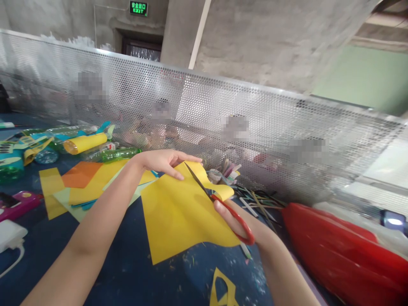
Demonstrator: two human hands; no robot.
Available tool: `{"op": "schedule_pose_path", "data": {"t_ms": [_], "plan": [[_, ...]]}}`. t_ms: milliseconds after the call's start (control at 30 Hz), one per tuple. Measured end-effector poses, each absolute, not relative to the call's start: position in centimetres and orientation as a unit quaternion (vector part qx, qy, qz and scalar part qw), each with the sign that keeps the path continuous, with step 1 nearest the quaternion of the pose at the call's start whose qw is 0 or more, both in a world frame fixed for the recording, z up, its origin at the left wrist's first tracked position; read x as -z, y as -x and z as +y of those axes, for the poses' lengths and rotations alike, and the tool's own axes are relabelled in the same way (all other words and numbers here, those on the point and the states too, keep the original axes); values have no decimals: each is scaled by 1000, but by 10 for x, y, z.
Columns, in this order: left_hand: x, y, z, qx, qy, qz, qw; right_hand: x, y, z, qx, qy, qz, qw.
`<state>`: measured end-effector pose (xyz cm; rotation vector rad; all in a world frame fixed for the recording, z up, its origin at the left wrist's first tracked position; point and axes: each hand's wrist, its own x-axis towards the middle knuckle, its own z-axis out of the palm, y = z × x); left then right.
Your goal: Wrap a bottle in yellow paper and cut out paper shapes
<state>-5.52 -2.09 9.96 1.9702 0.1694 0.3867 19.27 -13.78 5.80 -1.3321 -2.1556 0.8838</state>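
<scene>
My left hand (pixel 165 161) pinches the far edge of a large yellow paper sheet (pixel 178 216) that lies tilted over the dark blue table (pixel 127 272). My right hand (pixel 232 219) grips red-handled scissors (pixel 236 216), whose dark blades (pixel 197 180) point away from me into the sheet. Beside the blades a cut strip of the yellow paper (pixel 219 191) curls up.
Orange, yellow and pale green sheets (pixel 83 182) lie to the left, with green plastic bottles (pixel 117 154) and a yellow roll (pixel 84 143) behind. A red plastic bag (pixel 341 250) sits on the right. A perforated metal screen (pixel 255 123) closes the back; sticks and scraps (pixel 251 199) lie before it.
</scene>
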Motion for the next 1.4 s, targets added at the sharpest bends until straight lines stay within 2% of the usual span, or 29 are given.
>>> {"op": "schedule_pose_path", "data": {"t_ms": [667,1033,1200,1400], "plan": [[-97,57,-17,-171,-816,81,547,-50,-189,-131,-358,476,-748,292],[-97,55,-18,-166,-810,81,557,-60,-183,-138,-281,459,-799,269],[-99,53,-21,-169,-811,82,553,-57,-182,-137,-242,460,-806,283],[-100,53,-23,-170,-814,83,550,-52,-181,-132,-256,438,-804,311]]}}
